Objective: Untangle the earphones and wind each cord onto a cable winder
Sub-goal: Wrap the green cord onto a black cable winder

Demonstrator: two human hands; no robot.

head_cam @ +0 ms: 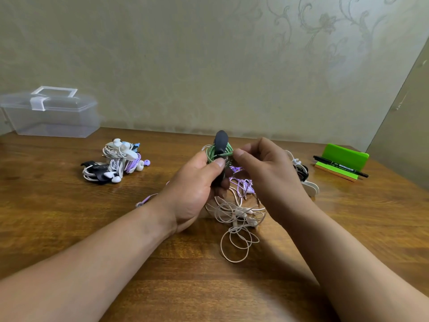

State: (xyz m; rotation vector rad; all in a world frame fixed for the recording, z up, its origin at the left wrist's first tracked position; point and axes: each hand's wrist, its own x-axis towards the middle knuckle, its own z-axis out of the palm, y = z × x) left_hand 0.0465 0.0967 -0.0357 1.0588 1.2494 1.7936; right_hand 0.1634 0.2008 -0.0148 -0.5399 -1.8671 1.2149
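My left hand (197,184) grips a dark grey cable winder (221,138) upright above the table, thumb pressed on its middle. A green earphone cord (212,151) is coiled round the winder. My right hand (267,170) pinches the end of that green cord at the coil's right side. Below the hands lies a tangle of purple cord (242,183) and pale pink cord (236,231) on the wooden table (69,217). A purple earbud (142,202) pokes out left of my left wrist.
A pile of wound earphones (118,159) lies at the left. A clear plastic box (50,112) stands at the back left. Spare white and black winders (306,180) lie behind my right hand. A green holder (343,156) with a black marker (341,167) stands at the right.
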